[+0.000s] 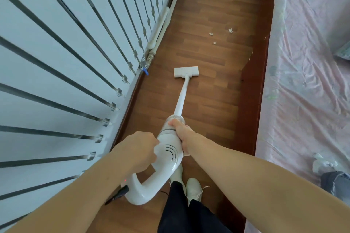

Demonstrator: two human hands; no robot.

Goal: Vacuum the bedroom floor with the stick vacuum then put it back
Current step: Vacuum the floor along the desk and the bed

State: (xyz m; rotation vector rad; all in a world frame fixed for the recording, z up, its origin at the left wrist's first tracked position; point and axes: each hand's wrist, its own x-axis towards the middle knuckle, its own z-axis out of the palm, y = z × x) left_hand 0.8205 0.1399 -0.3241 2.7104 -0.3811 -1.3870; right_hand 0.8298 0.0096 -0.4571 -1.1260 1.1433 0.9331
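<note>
Vacuum (171,149) first: it lies out ahead of me down the strip of wood floor (206,89) between the railing (75,53) on my left and the bed (306,73) on my right, its flat head (186,72) resting on the boards. It looks like hard white plastic, stiff along the tube (182,98), and I would guess light enough to steer, with most of its weight in the motor body near me. That is where I have it. My right hand (182,135) is clamped round the body's right side, thumb up by the clear dust cup (175,122); my left hand (141,149) is closed against the left side, above the looped handle (141,192). The loop is probably the better place to hold for long pushes. I cannot tell what is inside the dust cup. Small white paper scraps (230,30) lie well ahead of the head, not yet picked up, so the floor is only partly done.
</note>
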